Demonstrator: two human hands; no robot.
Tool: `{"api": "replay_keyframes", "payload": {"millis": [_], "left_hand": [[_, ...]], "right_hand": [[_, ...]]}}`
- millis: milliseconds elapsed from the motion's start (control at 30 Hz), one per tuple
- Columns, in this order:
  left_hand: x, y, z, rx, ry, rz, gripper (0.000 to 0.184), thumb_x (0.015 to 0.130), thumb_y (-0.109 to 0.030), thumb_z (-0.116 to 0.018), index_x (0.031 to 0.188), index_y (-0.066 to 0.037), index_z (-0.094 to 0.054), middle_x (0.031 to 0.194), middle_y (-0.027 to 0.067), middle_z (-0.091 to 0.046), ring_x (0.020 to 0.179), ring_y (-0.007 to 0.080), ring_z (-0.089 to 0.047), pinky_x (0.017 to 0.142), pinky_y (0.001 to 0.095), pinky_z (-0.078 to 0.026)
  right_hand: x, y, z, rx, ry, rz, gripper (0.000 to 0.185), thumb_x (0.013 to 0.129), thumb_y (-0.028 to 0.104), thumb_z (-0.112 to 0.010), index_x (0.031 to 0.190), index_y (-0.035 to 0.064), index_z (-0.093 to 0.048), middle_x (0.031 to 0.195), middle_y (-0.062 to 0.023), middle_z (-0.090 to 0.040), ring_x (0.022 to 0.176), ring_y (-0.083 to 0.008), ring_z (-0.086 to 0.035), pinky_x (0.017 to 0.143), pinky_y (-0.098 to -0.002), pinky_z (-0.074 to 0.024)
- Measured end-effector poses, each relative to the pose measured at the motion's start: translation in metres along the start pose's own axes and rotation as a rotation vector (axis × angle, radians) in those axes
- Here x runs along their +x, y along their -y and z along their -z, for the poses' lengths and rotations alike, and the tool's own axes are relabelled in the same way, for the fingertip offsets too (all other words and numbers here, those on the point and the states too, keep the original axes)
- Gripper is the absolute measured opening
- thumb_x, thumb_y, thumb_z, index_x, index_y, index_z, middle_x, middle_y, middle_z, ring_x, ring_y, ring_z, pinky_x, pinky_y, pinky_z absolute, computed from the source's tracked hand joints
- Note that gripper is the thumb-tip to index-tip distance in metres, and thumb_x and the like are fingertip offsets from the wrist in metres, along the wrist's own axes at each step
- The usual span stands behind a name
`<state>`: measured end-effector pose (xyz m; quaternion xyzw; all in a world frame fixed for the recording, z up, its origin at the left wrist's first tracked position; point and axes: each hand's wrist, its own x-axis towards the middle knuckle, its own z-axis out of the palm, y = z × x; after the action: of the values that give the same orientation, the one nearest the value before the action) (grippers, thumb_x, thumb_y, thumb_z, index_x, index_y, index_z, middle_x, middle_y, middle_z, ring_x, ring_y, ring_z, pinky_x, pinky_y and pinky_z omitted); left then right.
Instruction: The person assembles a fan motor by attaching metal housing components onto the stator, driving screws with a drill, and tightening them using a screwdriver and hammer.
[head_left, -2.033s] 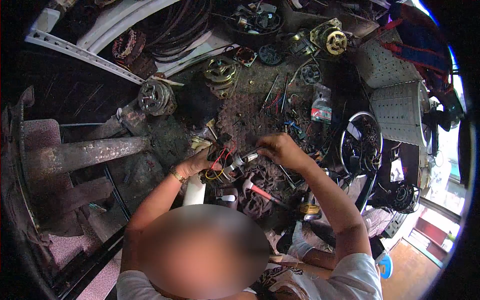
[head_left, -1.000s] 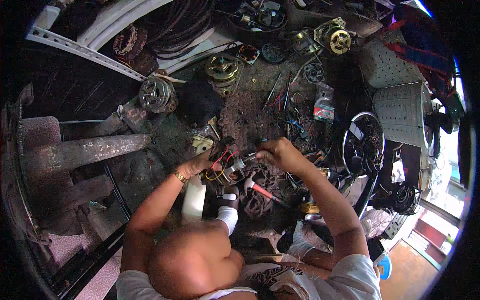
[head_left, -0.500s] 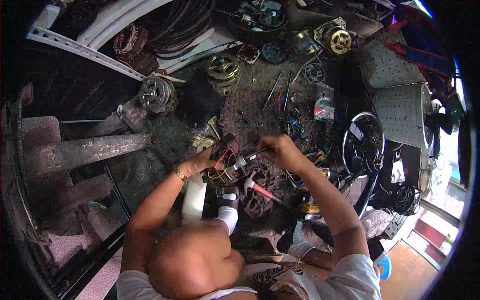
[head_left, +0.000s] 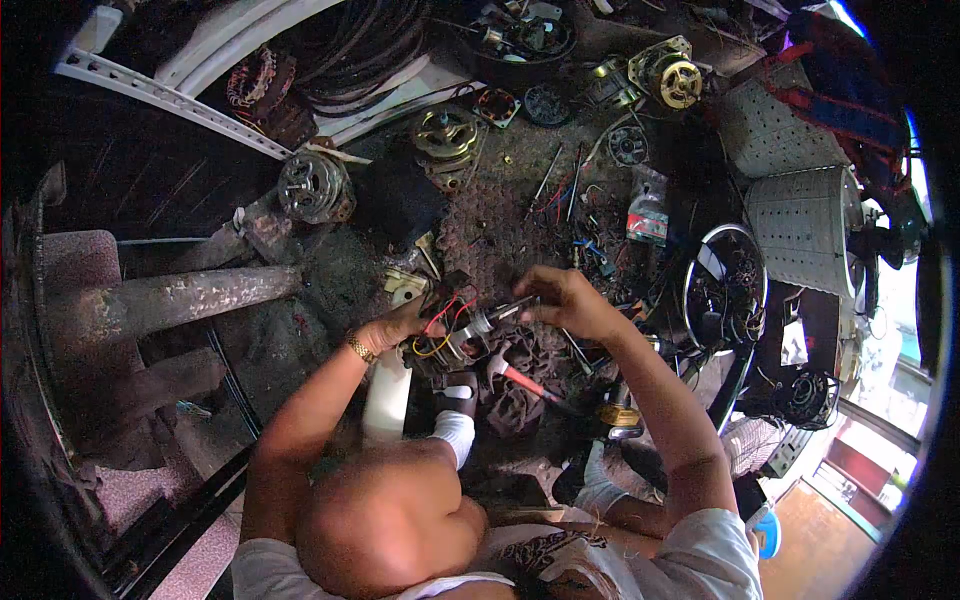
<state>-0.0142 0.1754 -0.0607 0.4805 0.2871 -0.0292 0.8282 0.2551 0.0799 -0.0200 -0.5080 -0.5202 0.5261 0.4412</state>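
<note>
My left hand (head_left: 395, 328), with a gold watch band at the wrist, is closed round a small motor part (head_left: 470, 328) with red and yellow wires. A metal rod (head_left: 512, 308) sticks out of the part to the right. My right hand (head_left: 570, 303) has its fingers bent round the rod's far end, thumb below and index finger above. Whether the rod is a shaft or a separate tool I cannot make out. Just under the part, a hammer (head_left: 525, 380) with a red handle lies on a dark rag (head_left: 515, 412).
A white cylinder (head_left: 388, 400) stands by my left forearm. Several motors, one of them a brass-coloured motor (head_left: 445, 135), lie beyond my hands. Thin tools and a plastic bag (head_left: 648, 215) are scattered ahead. On the right sit a metal-rimmed basin (head_left: 758, 290) and a yellow power drill (head_left: 620, 412).
My right hand has shifted slightly, its fingers opening somewhat and more of the rod showing. The motor part has turned a little in my left hand, which stays in place.
</note>
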Motion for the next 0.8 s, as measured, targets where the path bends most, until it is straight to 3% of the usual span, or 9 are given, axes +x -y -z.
{"api": "replay_keyframes", "payload": {"millis": [67, 200, 267, 400, 467, 567, 667, 800], "left_hand": [[0.002, 0.006, 0.003, -0.056, 0.040, 0.002, 0.094, 0.061, -0.055, -0.074, 0.130, -0.002, -0.040, 0.123, 0.0058, -0.048, 0.113, 0.0165, -0.042, 0.099, 0.0296, -0.031], [0.002, 0.005, 0.003, -0.060, 0.035, 0.017, 0.095, 0.061, -0.055, -0.075, 0.131, -0.002, -0.039, 0.124, 0.0059, -0.048, 0.114, 0.0167, -0.041, 0.100, 0.0299, -0.030], [0.002, 0.004, 0.003, -0.054, 0.034, 0.022, 0.095, 0.060, -0.054, -0.075, 0.132, -0.003, -0.038, 0.125, 0.0059, -0.047, 0.115, 0.0168, -0.041, 0.100, 0.0300, -0.030], [0.001, 0.000, 0.000, -0.049, 0.031, 0.031, 0.097, 0.060, -0.054, -0.076, 0.133, -0.003, -0.037, 0.126, 0.0060, -0.047, 0.116, 0.0169, -0.041, 0.100, 0.0303, -0.030], [0.001, -0.002, 0.000, -0.041, 0.027, 0.036, 0.097, 0.060, -0.054, -0.076, 0.133, -0.003, -0.037, 0.127, 0.0060, -0.047, 0.116, 0.0170, -0.041, 0.100, 0.0305, -0.030], [0.000, -0.003, -0.001, -0.034, 0.023, 0.045, 0.098, 0.059, -0.053, -0.076, 0.134, -0.004, -0.036, 0.127, 0.0061, -0.046, 0.117, 0.0171, -0.040, 0.101, 0.0307, -0.029], [0.000, -0.002, 0.000, -0.046, 0.018, 0.065, 0.099, 0.059, -0.053, -0.077, 0.135, -0.004, -0.035, 0.128, 0.0061, -0.046, 0.118, 0.0173, -0.040, 0.101, 0.0310, -0.029], [0.001, 0.002, 0.001, -0.035, -0.008, 0.072, 0.100, 0.059, -0.052, -0.077, 0.136, -0.004, -0.034, 0.130, 0.0062, -0.045, 0.118, 0.0174, -0.040, 0.101, 0.0313, -0.029]], "right_hand": [[-0.002, 0.004, 0.008, -0.127, 0.159, -0.112, 0.021, 0.082, 0.017, -0.066, 0.084, -0.0024, -0.060, 0.074, -0.0116, -0.061, 0.066, -0.0168, -0.059, 0.058, -0.0348, -0.0440], [0.001, 0.015, 0.007, -0.308, 0.148, -0.148, 0.019, 0.081, 0.014, -0.067, 0.087, -0.0028, -0.059, 0.073, -0.0130, -0.060, 0.068, -0.0141, -0.058, 0.059, -0.0328, -0.0444], [0.002, 0.013, 0.005, -0.679, 0.114, -0.184, 0.019, 0.081, 0.013, -0.066, 0.088, -0.0028, -0.058, 0.072, -0.0122, -0.059, 0.068, -0.0123, -0.056, 0.059, -0.0307, -0.0438], [0.000, 0.018, 0.008, -0.395, 0.049, -0.017, 0.020, 0.082, 0.016, -0.064, 0.087, -0.0020, -0.057, 0.071, -0.0131, -0.058, 0.064, -0.0196, -0.058, 0.059, -0.0325, -0.0437], [-0.001, 0.013, 0.009, -0.331, 0.089, 0.001, 0.023, 0.083, 0.018, -0.064, 0.087, -0.0021, -0.055, 0.073, -0.0154, -0.058, 0.065, -0.0289, -0.058, 0.059, -0.0340, -0.0437], [0.001, 0.012, 0.009, -0.510, 0.100, 0.031, 0.025, 0.083, 0.021, -0.063, 0.083, -0.0023, -0.056, 0.069, -0.0176, -0.056, 0.061, -0.0332, -0.054, 0.056, -0.0357, -0.0426], [0.000, 0.014, 0.008, -0.675, 0.076, -0.028, 0.029, 0.083, 0.024, -0.063, 0.076, -0.0024, -0.057, 0.062, -0.0175, -0.053, 0.055, -0.0328, -0.050, 0.053, -0.0362, -0.0404], [0.003, 0.020, 0.005, -0.624, 0.038, -0.193, 0.031, 0.084, 0.025, -0.062, 0.071, -0.0023, -0.057, 0.057, -0.0181, -0.050, 0.050, -0.0288, -0.049, 0.051, -0.0377, -0.0388]]}}
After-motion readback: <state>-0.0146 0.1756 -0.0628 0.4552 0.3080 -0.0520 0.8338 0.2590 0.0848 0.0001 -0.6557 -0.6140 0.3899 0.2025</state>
